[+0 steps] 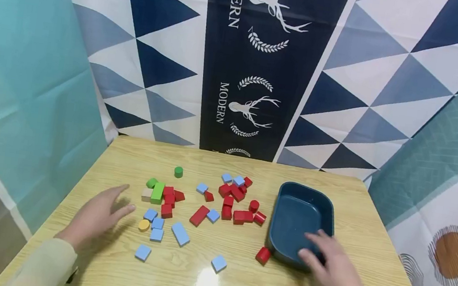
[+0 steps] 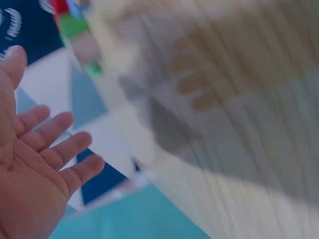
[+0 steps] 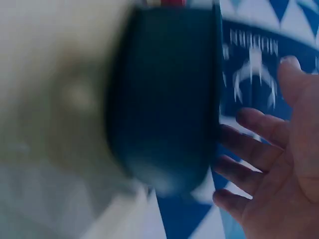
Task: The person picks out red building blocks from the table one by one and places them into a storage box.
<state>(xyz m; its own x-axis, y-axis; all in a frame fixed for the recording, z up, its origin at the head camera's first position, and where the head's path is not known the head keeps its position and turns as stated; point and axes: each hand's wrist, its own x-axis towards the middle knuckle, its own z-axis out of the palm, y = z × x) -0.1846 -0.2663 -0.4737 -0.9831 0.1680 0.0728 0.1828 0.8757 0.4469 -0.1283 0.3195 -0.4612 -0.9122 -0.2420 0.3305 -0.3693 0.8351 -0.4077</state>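
My left hand point(image 1: 97, 215) hovers over the left of the table, fingers spread, beside the green and red blocks; the left wrist view shows its palm bare. Over the near right corner of a dark blue tray point(image 1: 294, 219) is my right hand point(image 1: 332, 267), its fingers extended and holding nothing. A red cylinder point(image 1: 263, 256) lies against the tray's near left side. Closest to the left hand are a pale wooden block point(image 1: 146, 194), a green block point(image 1: 157, 193), a yellow disc point(image 1: 144, 225) and several light blue blocks point(image 1: 156, 235).
Red blocks point(image 1: 236, 192) cluster in the middle of the wooden table point(image 1: 176, 281), with a few blue ones among them. A green cylinder point(image 1: 179, 172) stands farther back. One blue block point(image 1: 219, 263) lies near the front. A patterned curtain point(image 1: 170, 58) hangs behind the table.
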